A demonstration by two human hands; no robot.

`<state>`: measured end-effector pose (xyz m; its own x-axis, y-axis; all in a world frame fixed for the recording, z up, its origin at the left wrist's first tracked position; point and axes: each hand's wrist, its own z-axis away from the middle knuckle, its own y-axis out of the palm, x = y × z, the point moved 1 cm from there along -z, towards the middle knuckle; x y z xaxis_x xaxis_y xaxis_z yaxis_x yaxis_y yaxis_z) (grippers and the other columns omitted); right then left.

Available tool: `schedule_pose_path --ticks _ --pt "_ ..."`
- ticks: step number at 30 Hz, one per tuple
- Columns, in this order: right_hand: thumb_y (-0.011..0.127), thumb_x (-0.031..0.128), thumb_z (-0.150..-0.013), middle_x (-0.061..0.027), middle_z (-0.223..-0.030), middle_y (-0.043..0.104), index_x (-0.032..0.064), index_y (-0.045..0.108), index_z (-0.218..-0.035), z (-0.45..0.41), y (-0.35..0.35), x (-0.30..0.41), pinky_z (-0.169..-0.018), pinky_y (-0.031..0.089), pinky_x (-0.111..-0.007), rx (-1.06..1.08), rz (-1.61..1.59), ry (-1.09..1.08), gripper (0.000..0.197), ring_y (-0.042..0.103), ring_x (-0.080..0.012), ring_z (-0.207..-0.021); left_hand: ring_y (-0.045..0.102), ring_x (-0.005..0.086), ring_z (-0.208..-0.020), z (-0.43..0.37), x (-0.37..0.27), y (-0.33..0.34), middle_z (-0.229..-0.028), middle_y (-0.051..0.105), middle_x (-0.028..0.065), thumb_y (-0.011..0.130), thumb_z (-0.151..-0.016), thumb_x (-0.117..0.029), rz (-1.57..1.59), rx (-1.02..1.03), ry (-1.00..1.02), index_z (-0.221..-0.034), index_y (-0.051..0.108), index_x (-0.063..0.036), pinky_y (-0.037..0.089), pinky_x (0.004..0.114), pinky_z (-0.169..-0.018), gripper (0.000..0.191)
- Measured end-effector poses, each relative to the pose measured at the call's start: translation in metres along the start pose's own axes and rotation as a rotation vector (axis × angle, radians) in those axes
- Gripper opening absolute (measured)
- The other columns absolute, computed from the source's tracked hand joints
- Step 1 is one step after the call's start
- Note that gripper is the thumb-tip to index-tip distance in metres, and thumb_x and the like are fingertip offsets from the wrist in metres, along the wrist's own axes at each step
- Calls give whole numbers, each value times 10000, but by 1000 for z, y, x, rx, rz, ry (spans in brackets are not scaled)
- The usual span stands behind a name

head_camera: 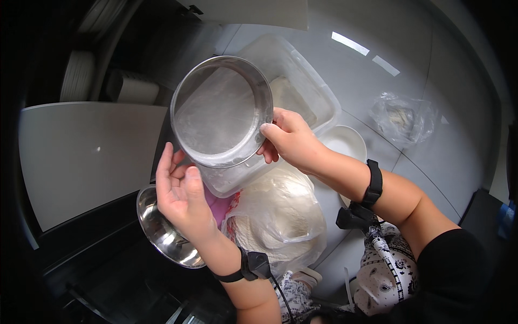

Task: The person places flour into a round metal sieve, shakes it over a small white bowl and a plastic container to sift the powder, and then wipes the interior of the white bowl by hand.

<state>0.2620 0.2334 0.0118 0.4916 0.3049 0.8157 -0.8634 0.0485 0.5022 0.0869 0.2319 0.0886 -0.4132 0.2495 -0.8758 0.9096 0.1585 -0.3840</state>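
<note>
My right hand point(289, 135) grips the right rim of a round metal sieve point(218, 113), whose fine mesh and inner wall carry white powder. The sieve is tilted above a translucent plastic bin point(323, 101) with some pale powder point(289, 97) inside. At the sieve's lower left, my left hand point(182, 190) has its fingers apart, close to the rim; whether it touches is hard to tell. Below the bin, a clear plastic bag point(279, 210) holds a large amount of whitish flour-like powder. A shiny steel bowl point(166, 235) lies partly behind my left hand and forearm.
A white bowl point(348, 141) stands right of the bin on the grey tiled floor point(384, 162). Farther right lies a crumpled clear bag point(400, 117) with pale contents. Open cabinet doors point(93, 158) and stacked white dishes point(79, 77) are on the left. Something pink point(218, 204) shows under the bin.
</note>
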Motion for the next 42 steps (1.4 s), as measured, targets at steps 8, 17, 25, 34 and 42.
schedule_pose_path --ticks 8,17,25,34,42 --pt "431 97 -921 -88 -747 623 -10 534 -1029 13 10 15 -512 452 -231 39 -13 -80 183 574 -117 -542 617 175 -894 2 -6 -4 -1119 583 195 571 -859 -53 173 -40 -100 -1258 444 149 551 262 -698 465" --pt "385 47 -809 -111 -807 623 -12 532 -1063 20 4 21 -598 465 -280 165 -77 -94 299 600 -154 -626 603 231 -995 4 -22 -9 -1138 562 215 553 -823 -34 142 -63 30 -1246 444 159 551 344 -822 477" --pt "412 47 -822 -111 -804 601 -28 522 -1091 25 5 27 -592 465 -282 213 -138 -120 299 605 -177 -647 595 246 -1023 8 -41 -9 -1149 563 222 574 -806 -50 99 -87 74 -1251 439 164 495 334 -892 512" --pt "413 41 -829 -125 -844 610 -41 467 -1245 26 5 24 -593 465 -281 241 -172 -147 427 604 -180 -648 594 273 -1050 9 -47 -9 -1166 553 243 607 -762 -72 141 -92 90 -1246 440 172 475 351 -927 567" --pt "401 35 -817 -125 -848 605 -46 478 -1215 27 2 25 -600 467 -287 268 -182 -142 414 598 -179 -649 606 284 -1032 10 -48 -8 -1159 551 250 663 -726 -108 144 -129 62 -1229 452 182 476 352 -927 617"
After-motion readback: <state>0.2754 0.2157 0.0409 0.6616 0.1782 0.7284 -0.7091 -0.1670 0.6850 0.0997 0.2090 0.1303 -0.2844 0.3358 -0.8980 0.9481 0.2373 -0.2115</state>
